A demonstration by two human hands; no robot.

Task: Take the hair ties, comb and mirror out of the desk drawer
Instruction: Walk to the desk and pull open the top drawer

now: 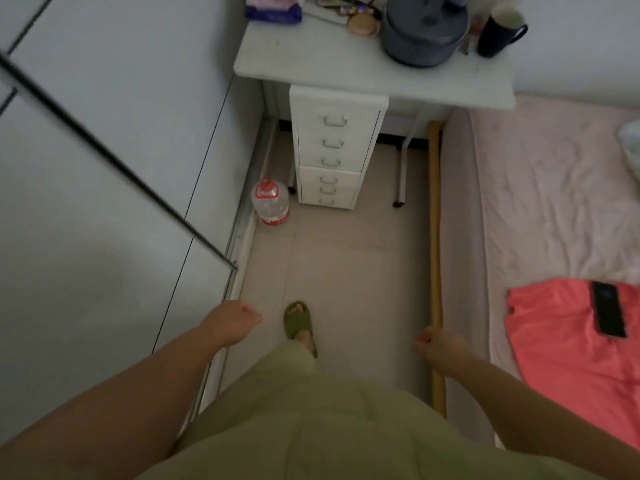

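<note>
A white drawer unit with several metal-handled drawers, all shut, stands under a white desk at the far end of a narrow floor strip. Hair ties, comb and mirror are hidden from view. My left hand hangs low at the left with curled fingers and nothing in it, well short of the drawers. Over on the right, near the bed edge, my right hand is loosely fisted and holds nothing visible.
On the desk stand a grey pot, a dark mug, a round wooden object and a purple packet. A clear water jug sits left of the drawers. Wardrobe doors line the left; a bed with a coral cloth and phone lines the right.
</note>
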